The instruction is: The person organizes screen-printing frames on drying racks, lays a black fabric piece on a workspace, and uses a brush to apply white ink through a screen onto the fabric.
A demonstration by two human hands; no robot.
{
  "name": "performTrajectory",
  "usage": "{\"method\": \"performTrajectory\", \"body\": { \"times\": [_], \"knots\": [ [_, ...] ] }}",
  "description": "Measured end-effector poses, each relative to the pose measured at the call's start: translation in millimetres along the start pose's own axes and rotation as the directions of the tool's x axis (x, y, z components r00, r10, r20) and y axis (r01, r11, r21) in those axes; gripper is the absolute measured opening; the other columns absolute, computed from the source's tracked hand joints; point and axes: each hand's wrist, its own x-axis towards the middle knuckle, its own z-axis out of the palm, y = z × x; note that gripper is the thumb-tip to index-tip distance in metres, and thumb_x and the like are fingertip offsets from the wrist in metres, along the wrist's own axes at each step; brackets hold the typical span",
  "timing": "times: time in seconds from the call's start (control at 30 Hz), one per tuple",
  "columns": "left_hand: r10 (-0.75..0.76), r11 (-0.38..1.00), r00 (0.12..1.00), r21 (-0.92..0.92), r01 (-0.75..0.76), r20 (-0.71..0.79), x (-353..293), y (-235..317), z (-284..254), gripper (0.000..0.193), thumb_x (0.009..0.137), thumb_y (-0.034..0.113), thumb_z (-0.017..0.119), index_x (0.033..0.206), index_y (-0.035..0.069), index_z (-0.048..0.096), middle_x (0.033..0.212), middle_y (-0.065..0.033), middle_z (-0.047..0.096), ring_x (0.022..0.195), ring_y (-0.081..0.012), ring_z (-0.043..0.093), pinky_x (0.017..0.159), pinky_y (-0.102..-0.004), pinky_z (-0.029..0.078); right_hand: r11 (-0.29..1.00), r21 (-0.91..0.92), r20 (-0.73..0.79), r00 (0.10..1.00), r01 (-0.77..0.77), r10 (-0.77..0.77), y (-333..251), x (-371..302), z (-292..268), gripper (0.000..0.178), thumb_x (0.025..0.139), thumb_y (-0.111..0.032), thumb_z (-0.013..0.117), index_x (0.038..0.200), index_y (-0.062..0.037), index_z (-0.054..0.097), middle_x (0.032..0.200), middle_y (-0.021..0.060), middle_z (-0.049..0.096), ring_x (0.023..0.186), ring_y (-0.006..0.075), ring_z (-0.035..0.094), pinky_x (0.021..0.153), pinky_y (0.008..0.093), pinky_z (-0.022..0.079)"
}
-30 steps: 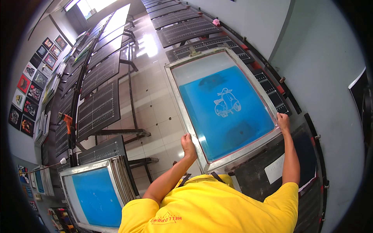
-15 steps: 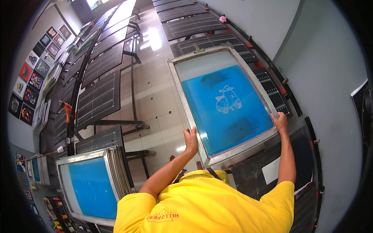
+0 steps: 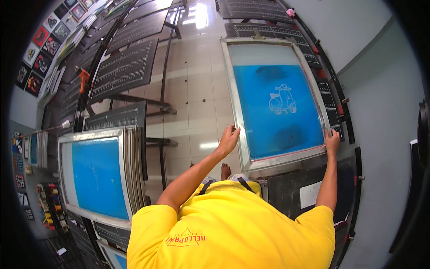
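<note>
A screen printing frame [image 3: 244,143] with a pale metal rim and blue mesh [image 3: 264,130] lies tilted in front of me to the right. A pale scooter outline [image 3: 283,99] shows in the mesh, with dark smudges above and below it. My left hand [image 3: 229,140] has its fingers closed at the frame's left side, near the front corner. At the opposite side, my right hand [image 3: 332,140] grips the rim with the thumb on top; its other fingers are partly hidden. A metal clamp [image 3: 256,34] sits at the frame's far edge.
Black printing boards [image 3: 127,67] line a long rack on the left, with more boards [image 3: 255,10] beyond the frame. Another blue screen [image 3: 98,179] leans against several stacked frames at lower left. An orange heat gun [image 3: 82,77] hangs nearby. White paper [image 3: 310,196] lies on the near right board.
The whole view has shifted, so the rack and near screens sit higher in it. Both hands stay at the frame's sides; the frame appears farther right and straighter in the picture.
</note>
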Motion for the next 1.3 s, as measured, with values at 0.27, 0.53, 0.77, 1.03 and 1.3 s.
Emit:
{"method": "performTrajectory", "body": {
  "times": [0.27,0.53,0.77,1.03,1.3],
  "knots": [
    [0.033,0.998,0.980,0.041,-0.042,0.197,-85,-14,-15,0.058,0.104,0.042,0.039,0.141,-0.003,0.046,0.135,-0.0199,0.056,0.126,-0.0274,0.053,0.105,-0.0363,0.043,0.889,0.253,-0.092,0.924,0.382,-0.372,-122,-39,-18,0.028,0.094,-0.022,0.061,0.109,0.0008,0.067,0.105,0.0165,0.064,0.103,0.0342,0.060,0.089,0.0403,0.047],
    [-0.204,0.979,0.974,0.025,0.203,0.094,-214,-71,-61,0.050,0.104,0.039,0.040,0.136,0.003,0.053,0.129,-0.0141,0.062,0.117,-0.0266,0.059,0.101,-0.0365,0.044,0.517,0.613,0.123,0.574,0.598,-0.809,-242,-146,-18,0.039,0.077,0.003,0.053,0.113,-0.0041,0.069,0.099,0.0089,0.071,0.101,0.0291,0.059,0.093,0.0411,0.044],
    [-0.347,0.908,0.895,-0.341,0.244,-0.281,-377,-244,-52,0.044,0.102,0.037,0.047,0.119,0.000,0.062,0.111,-0.0108,0.068,0.097,-0.0204,0.064,0.086,-0.0335,0.051,0.581,0.465,0.148,0.588,0.668,-0.795,-225,-166,1,0.054,0.075,0.004,0.049,0.127,-0.0039,0.062,0.104,0.0135,0.070,0.107,0.0300,0.059,0.098,0.0407,0.043],
    [-0.535,0.845,0.569,-0.412,0.342,-0.625,-538,-362,24,0.044,0.098,0.039,0.050,0.099,0.000,0.069,0.092,-0.0166,0.070,0.084,-0.0289,0.067,0.079,-0.0395,0.050,0.280,0.681,-0.042,0.418,0.677,-0.908,-322,-255,13,0.023,0.099,-0.007,0.050,0.118,0.0000,0.063,0.100,0.0141,0.064,0.087,0.0251,0.065,0.076,0.0355,0.051],
    [-0.736,0.677,0.191,-0.719,0.160,-0.650,-640,-428,103,0.045,0.094,0.043,0.054,0.096,0.000,0.068,0.092,-0.0169,0.071,0.084,-0.0307,0.067,0.078,-0.0400,0.051,-0.134,0.909,-0.104,-0.097,0.395,-0.990,-430,-474,0,0.018,0.099,-0.009,0.053,0.091,0.0039,0.062,0.079,0.0110,0.062,0.067,0.0186,0.062,0.060,0.0305,0.050]
  ]
}}
